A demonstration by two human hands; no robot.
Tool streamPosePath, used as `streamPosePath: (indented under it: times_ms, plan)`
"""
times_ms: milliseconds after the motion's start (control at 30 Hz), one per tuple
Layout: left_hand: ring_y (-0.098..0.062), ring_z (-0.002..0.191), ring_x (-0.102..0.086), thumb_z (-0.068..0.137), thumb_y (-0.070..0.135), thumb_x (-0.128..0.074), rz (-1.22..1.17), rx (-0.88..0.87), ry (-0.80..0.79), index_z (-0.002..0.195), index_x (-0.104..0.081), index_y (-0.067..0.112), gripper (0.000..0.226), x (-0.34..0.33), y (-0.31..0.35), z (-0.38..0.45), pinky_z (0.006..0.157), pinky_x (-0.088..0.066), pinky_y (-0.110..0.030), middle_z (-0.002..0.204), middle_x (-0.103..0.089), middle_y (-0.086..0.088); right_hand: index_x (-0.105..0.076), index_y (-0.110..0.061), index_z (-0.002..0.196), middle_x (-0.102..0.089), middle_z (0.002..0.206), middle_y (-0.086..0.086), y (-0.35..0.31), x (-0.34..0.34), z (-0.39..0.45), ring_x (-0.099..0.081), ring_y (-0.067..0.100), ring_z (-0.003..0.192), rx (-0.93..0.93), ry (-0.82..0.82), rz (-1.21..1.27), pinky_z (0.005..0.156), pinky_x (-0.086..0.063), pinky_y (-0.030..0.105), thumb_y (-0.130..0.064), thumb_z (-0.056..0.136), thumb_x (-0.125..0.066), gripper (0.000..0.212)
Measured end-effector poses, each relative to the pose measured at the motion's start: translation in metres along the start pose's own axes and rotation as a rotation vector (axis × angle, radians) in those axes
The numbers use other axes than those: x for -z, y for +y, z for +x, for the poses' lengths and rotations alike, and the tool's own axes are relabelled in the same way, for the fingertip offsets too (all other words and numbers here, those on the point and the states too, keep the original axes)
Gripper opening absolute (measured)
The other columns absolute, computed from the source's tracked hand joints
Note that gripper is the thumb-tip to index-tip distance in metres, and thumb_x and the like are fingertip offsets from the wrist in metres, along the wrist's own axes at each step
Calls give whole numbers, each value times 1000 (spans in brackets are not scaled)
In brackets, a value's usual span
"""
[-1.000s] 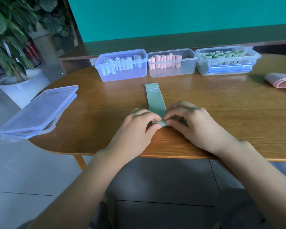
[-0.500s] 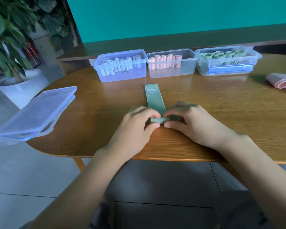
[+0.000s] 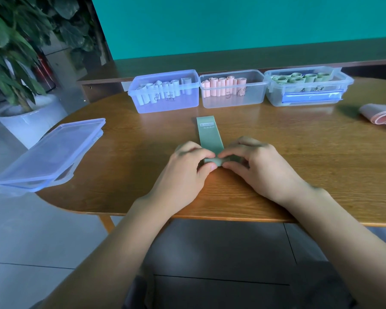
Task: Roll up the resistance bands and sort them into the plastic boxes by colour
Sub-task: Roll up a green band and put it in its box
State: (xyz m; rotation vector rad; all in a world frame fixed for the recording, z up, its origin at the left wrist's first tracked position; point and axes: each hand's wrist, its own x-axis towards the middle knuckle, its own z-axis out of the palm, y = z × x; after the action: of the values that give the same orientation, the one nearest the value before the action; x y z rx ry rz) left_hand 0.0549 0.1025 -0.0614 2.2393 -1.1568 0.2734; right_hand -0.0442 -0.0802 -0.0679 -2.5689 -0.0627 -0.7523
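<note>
A green resistance band (image 3: 208, 134) lies flat on the wooden table (image 3: 299, 152), its near end curled into a small roll. My left hand (image 3: 187, 168) and my right hand (image 3: 256, 163) both pinch that roll from either side. At the back stand three plastic boxes: a blue box (image 3: 165, 105) with pale blue rolls, a clear box (image 3: 232, 101) with pink rolls, and a box (image 3: 308, 99) with green rolls.
Stacked box lids (image 3: 51, 150) hang over the table's left edge. Loose pink bands (image 3: 381, 117) lie at the far right. A potted plant (image 3: 25, 117) stands on the floor to the left. The table's near edge is just under my wrists.
The roll at the band's near end has grown and moved a little away from me, shortening the flat part. Both hands followed it forward.
</note>
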Motion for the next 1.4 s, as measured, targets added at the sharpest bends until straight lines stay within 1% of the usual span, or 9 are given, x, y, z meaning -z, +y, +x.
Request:
streamPosePath:
  times_ms: [167, 333, 567, 700, 767, 867, 1000, 1200, 1400]
  plan:
    - [-6, 98, -56, 94, 24, -69, -38, -82, 106, 108, -74, 22, 15, 1, -1, 0, 82, -50, -24, 105, -61, 11, -74, -30, 110, -66, 112, -16, 6, -3, 3, -60, 6, 90, -21, 2, 27, 81, -56, 44, -29, 96, -66, 16]
    - [-5, 97, -54, 96, 25, -66, -29, -103, 90, 101, -73, 23, 9, -2, -5, 6, 82, -50, -28, 101, -61, 14, -73, -29, 115, -65, 116, -14, 3, -4, 2, -65, 12, 95, -7, 17, -10, 80, -57, 44, -37, 96, -59, 24]
    - [-12, 98, -54, 96, 17, -66, 60, -179, 190, 103, -75, 16, 13, -3, -6, 8, 83, -50, -28, 98, -67, 7, -73, -29, 110, -65, 113, -17, 8, -6, 11, -49, -11, 75, -12, 24, -16, 77, -55, 39, -29, 94, -70, 17]
    - [-10, 99, -54, 92, 19, -70, 60, -173, 176, 101, -76, 15, 12, -4, -5, 11, 84, -50, -26, 97, -68, 8, -72, -29, 114, -65, 115, -16, 14, -7, 16, -63, 7, 95, 12, 3, -14, 81, -56, 44, -32, 98, -64, 18]
    - [-10, 101, -54, 92, 20, -69, 58, -150, 159, 105, -76, 16, 15, -5, -6, 14, 87, -49, -25, 101, -68, 8, -70, -26, 119, -62, 119, -13, 15, -6, 17, -62, 11, 95, 14, -21, -46, 81, -56, 42, -32, 98, -64, 23]
    - [-10, 107, -53, 93, 25, -68, 65, -124, 127, 114, -73, 18, 22, -6, -10, 20, 92, -48, -27, 109, -68, 8, -68, -25, 119, -61, 118, -11, 17, -5, 21, -48, -4, 77, 18, -21, -56, 75, -52, 33, -30, 95, -69, 25]
    - [-9, 108, -50, 95, 29, -65, 90, -126, 116, 117, -70, 17, 26, -7, -11, 24, 89, -47, -25, 111, -64, 7, -70, -25, 117, -63, 116, -12, 23, -7, 27, -46, -15, 76, 11, -47, -39, 74, -42, 24, -28, 94, -71, 23]
    - [-8, 105, -52, 93, 25, -68, 88, -132, 143, 108, -70, 16, 17, -8, -15, 29, 84, -49, -25, 106, -63, 7, -69, -25, 120, -63, 120, -11, 29, -8, 33, -62, 11, 100, 24, -59, -60, 83, -56, 39, -34, 98, -62, 25]
    - [-9, 109, -50, 95, 31, -64, 86, -100, 116, 118, -69, 17, 28, -10, -20, 39, 89, -50, -29, 112, -65, 7, -69, -24, 122, -62, 125, -10, 31, -7, 40, -53, 1, 92, 21, -71, -63, 79, -45, 22, -28, 95, -69, 27]
